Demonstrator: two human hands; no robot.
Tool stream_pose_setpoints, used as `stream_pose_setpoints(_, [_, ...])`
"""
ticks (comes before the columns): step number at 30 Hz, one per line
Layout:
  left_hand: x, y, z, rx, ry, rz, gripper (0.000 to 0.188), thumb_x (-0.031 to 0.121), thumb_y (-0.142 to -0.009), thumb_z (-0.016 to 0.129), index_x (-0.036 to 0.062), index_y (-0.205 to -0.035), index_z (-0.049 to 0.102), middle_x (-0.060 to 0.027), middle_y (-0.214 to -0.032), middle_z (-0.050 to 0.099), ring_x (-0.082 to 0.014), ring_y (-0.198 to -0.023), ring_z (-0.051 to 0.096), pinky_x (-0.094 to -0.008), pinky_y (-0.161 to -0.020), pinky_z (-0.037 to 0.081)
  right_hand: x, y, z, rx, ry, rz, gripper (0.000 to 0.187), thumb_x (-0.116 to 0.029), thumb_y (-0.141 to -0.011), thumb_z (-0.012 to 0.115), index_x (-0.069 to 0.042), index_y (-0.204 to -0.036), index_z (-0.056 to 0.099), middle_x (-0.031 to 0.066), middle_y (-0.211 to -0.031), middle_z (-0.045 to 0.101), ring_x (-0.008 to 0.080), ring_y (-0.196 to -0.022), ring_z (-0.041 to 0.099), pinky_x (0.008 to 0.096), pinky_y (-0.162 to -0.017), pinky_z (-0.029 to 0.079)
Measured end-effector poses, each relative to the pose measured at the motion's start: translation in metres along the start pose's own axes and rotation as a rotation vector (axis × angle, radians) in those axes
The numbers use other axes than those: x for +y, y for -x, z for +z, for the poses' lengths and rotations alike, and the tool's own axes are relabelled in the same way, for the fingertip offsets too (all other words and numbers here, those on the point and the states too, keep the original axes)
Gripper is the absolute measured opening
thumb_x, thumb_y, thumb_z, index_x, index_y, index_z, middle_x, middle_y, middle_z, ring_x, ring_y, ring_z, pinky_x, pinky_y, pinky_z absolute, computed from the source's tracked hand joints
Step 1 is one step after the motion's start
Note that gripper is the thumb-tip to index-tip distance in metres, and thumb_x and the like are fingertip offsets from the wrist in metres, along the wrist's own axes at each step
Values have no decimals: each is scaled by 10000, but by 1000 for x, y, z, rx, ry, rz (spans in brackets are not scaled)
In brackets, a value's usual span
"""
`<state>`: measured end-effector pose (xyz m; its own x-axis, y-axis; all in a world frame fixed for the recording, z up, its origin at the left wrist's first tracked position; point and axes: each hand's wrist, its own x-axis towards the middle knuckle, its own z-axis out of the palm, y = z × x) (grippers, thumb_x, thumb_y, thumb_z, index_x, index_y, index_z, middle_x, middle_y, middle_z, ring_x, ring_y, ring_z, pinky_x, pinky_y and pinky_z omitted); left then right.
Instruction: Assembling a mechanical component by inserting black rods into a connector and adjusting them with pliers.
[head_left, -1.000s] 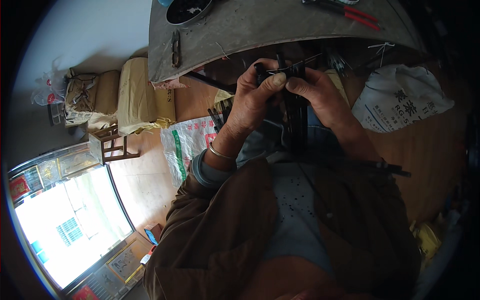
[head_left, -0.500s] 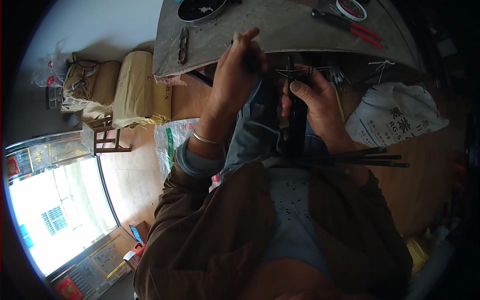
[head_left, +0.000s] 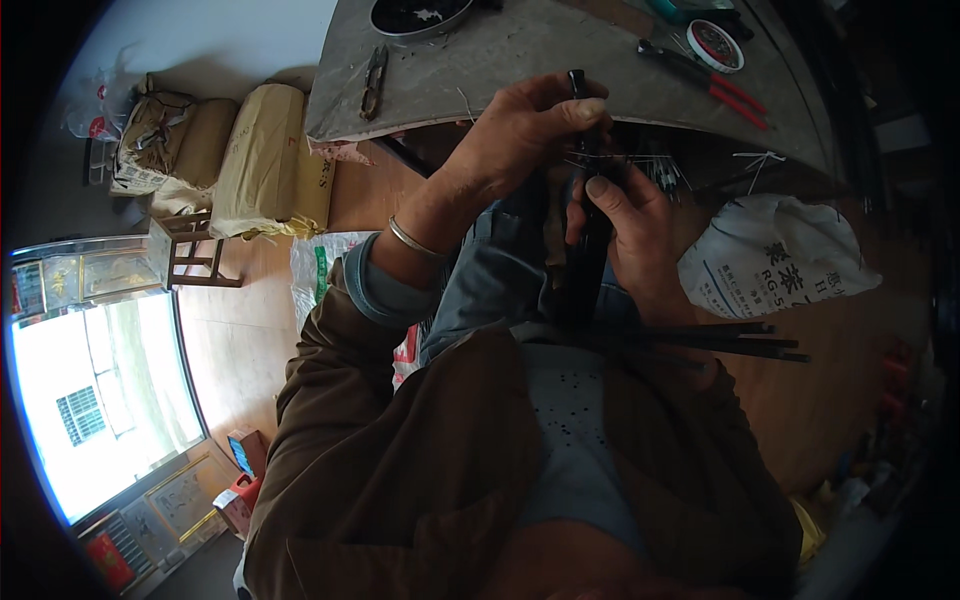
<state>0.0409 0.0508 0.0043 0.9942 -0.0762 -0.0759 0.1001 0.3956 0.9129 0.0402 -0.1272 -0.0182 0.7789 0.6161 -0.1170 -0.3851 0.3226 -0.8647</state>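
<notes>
My left hand [head_left: 535, 125] is closed, thumb and fingers pinching the upper part of a slim black rod [head_left: 577, 84] whose tip stands out above the thumb. Just below, my right hand [head_left: 630, 210] is closed round the same dark piece, its thumb pressed on the front. Thin pale wires [head_left: 650, 158] stick out sideways between and beyond my hands. The rod runs down into a broader dark part [head_left: 590, 268] over my lap, too dark to make out. Several loose black rods [head_left: 730, 338] lie across my lap, pointing right.
Ahead stands a grey table [head_left: 420, 88] with a round pan of black bits [head_left: 415, 32], small snips [head_left: 374, 80], red-handled pliers [head_left: 715, 85] and a round white-rimmed dish [head_left: 715, 46]. A white sack [head_left: 775, 255] sits right; wrapped bales [head_left: 265, 160] and a wooden stool [head_left: 195, 252] are left.
My left hand has come right and down from beside the table edge and now grips the upper rod. My right hand stays on the piece. The whole view has shifted slightly.
</notes>
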Motion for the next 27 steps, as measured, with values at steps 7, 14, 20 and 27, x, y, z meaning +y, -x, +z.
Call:
stream_pose_setpoints(7, [0, 2, -1, -30, 30, 32, 421, 229, -955, 602, -17, -1287, 524, -103, -1007, 652, -196, -957, 642, -326, -888, 503, 2, -2, 0, 13, 17, 0, 225, -202, -944, 604, 9, -1017, 581, 76, -843, 596, 137, -686, 590, 281, -589, 509])
stream_pose_setpoints(14, [-5, 6, 0, 9, -45, 78, 412, 238, -957, 601, -9, -1280, 542, -98, -1005, 663, -189, -961, 645, -328, -893, 504, 2, 0, 3, 47, 53, -1, 225, -207, -946, 603, 11, -998, 590, 57, -831, 597, 125, -675, 582, 269, -583, 495])
stream_pose_setpoints(20, [-6, 7, -2, 42, -163, 131, 397, 251, -950, 614, -6, -1251, 575, -92, -991, 671, -172, -944, 645, -313, -879, 508, 3, 1, 7, 75, 75, -6, 200, -193, -941, 610, 0, -992, 598, 51, -820, 598, 116, -662, 575, 256, -569, 484])
stream_pose_setpoints(27, [-7, 7, 1, 70, -288, 155, 362, 240, -963, 594, 20, -1251, 590, -83, -982, 681, -154, -939, 643, -302, -865, 511, 3, 4, 7, 124, 113, -8, 185, -187, -940, 614, -10, -989, 602, 42, -792, 600, 109, -644, 576, 257, -570, 491])
